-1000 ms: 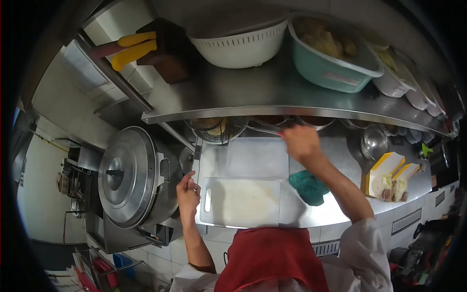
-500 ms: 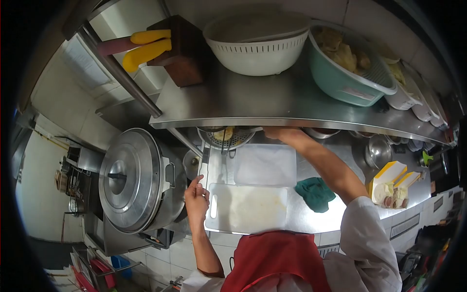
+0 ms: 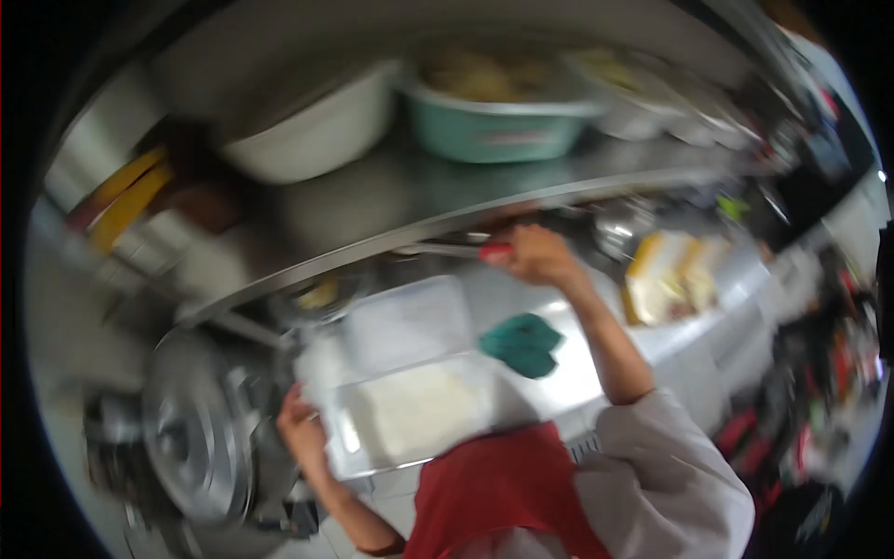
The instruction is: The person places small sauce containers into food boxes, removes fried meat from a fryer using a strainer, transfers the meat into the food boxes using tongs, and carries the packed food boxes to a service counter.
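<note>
My right hand (image 3: pixel 542 254) is closed around the red handle (image 3: pixel 495 252) of a metal utensil, whose far end reaches left under the shelf edge. My left hand (image 3: pixel 303 427) is at the counter's left edge, beside a white cutting board (image 3: pixel 419 408); motion blur hides whether its fingers hold anything. Behind the board lies a translucent white container or lid (image 3: pixel 408 324). A crumpled green cloth (image 3: pixel 524 345) rests on the steel counter, right of the boards and below my right hand.
A steel shelf (image 3: pixel 345 210) carries a white colander (image 3: pixel 317 126), a green tub (image 3: pixel 498 126) and yellow-handled knives (image 3: pixel 130 200). A large lidded pot (image 3: pixel 191 429) stands left. Yellow boxes with food (image 3: pixel 666 284) and a metal bowl (image 3: pixel 622 226) are right.
The view has swung to the right and blurred. My right hand has come out from under the shelf edge, with the red-handled utensil in it. My left hand remains near the counter's left edge.
</note>
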`<state>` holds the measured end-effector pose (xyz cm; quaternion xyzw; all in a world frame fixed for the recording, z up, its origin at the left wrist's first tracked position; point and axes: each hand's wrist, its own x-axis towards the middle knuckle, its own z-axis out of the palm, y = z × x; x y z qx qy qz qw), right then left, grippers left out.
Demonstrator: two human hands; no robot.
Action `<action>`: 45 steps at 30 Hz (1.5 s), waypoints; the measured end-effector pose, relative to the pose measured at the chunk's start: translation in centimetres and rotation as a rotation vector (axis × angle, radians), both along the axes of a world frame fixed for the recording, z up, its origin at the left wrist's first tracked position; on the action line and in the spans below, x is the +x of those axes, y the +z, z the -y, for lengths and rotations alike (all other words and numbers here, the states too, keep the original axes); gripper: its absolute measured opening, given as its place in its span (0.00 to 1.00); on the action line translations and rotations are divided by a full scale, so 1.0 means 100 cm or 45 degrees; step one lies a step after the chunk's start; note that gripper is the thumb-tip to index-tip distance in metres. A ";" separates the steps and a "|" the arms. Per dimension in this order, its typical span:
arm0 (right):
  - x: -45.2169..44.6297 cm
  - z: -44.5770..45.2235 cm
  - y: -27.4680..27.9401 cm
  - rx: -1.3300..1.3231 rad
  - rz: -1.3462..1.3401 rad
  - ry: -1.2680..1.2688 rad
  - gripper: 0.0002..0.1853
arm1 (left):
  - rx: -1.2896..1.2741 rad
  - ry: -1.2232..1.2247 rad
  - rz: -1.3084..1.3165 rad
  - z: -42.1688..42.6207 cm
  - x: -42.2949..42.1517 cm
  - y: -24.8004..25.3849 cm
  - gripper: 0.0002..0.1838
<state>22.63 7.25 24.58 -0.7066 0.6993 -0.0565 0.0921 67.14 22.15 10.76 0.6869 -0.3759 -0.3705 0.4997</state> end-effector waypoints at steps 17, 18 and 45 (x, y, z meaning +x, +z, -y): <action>-0.440 -0.278 -0.066 0.165 -0.292 -1.396 0.18 | 0.020 0.005 -0.098 0.015 0.000 -0.047 0.17; -0.447 -0.277 -0.062 0.183 -0.281 -1.399 0.18 | 0.014 0.015 -0.108 0.017 0.008 -0.057 0.18; -0.423 -0.279 0.032 0.146 0.648 -0.201 0.31 | 0.158 0.273 -0.076 -0.138 -0.183 0.104 0.17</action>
